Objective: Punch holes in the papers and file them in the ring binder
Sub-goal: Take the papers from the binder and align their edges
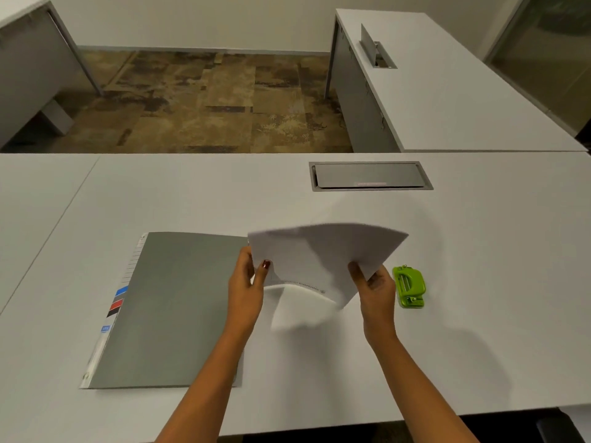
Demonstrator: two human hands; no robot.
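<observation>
you are holding the thin stack of white paper sheets (319, 254) above the white table (479, 251), between the closed grey ring binder (179, 311) and the small green hole punch (410, 287). your left hand (248, 282) is pinching its left edge, your right hand (375, 287) its lower right corner. a blurred, sagging loose sheet could be slipping free or misaligning. the stack's long axis is running left-right, fanning away from you.
</observation>
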